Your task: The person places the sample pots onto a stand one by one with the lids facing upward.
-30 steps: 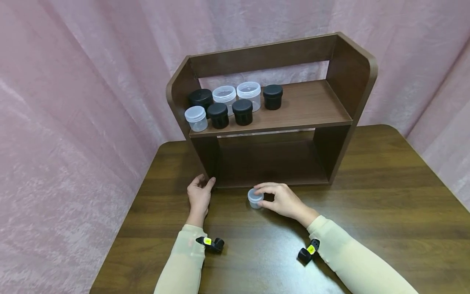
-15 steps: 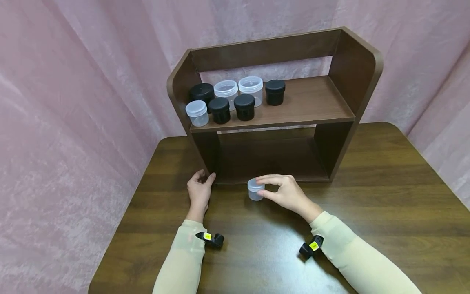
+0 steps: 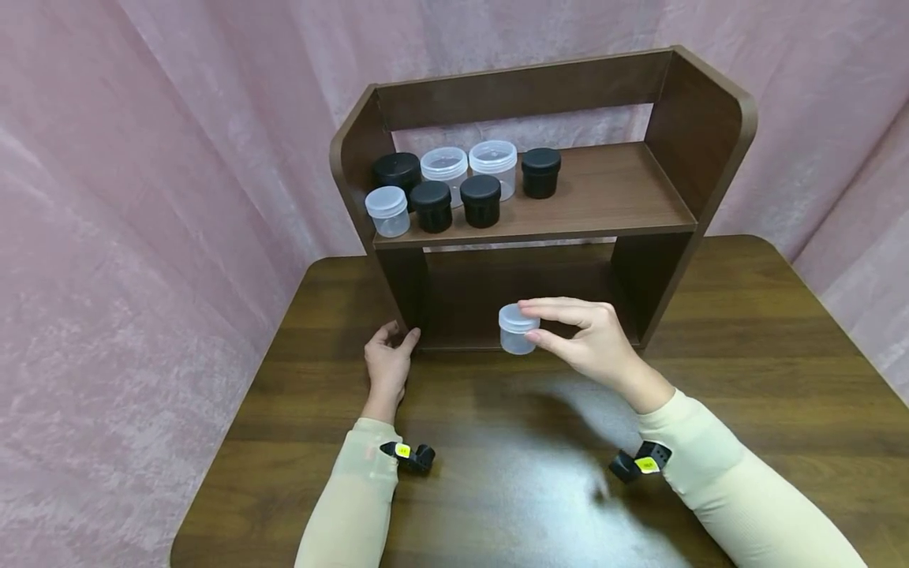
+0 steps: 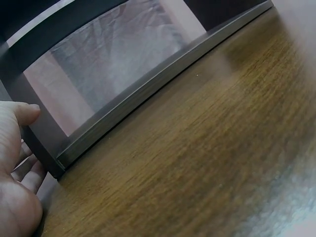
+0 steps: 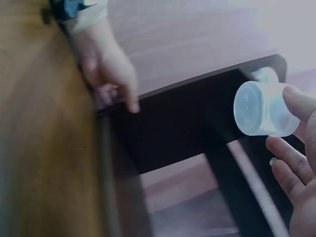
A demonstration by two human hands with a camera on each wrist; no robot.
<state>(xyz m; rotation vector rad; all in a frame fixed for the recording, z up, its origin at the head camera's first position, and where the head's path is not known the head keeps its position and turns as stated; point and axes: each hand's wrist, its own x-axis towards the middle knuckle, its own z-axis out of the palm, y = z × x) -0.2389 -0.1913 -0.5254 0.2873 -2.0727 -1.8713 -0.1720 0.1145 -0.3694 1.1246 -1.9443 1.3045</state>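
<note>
My right hand [image 3: 596, 343] pinches a small translucent jar [image 3: 516, 335] with a screw lid, thumb and fingers on its right side. The jar is held upright above the table, in front of the shelf's lower compartment; its base faces the camera in the right wrist view [image 5: 249, 108]. At the lower left corner of the brown wooden shelf [image 3: 540, 235], my left hand [image 3: 387, 367] grips the side panel. In the left wrist view the thumb [image 4: 28, 113] lies on the near side of that panel, with the other fingers partly hidden behind it.
On the upper board's left half stand several lidded jars: black ones such as the front black jar [image 3: 480, 201], and translucent ones such as the large clear jar [image 3: 493, 170]. The wooden table [image 3: 483, 473] extends around the shelf. A pink curtain [image 3: 177, 197] hangs behind.
My right hand has lifted the small translucent jar off the table, moving it up and slightly right toward the shelf. The left hand keeps its place at the shelf corner.
</note>
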